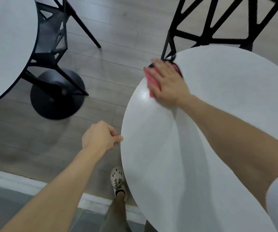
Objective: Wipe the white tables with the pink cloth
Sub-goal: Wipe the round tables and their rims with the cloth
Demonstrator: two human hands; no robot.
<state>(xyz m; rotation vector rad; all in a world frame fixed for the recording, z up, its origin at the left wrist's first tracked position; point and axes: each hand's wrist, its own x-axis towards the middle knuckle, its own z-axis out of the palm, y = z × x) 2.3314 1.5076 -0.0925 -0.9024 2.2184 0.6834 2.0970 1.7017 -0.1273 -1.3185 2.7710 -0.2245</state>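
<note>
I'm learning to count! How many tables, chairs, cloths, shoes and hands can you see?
White tables: 2
Black chairs: 2
Pink cloth: 1
Shoe: 1
Hands: 2, the left hand and the right hand
Total: 8

The round white table (235, 81) bears the pink cloth (152, 84) at its far-left rim.

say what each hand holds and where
Right hand presses flat on top of the pink cloth, no grip. Left hand curls at the table rim; a hold there cannot be told.
</note>
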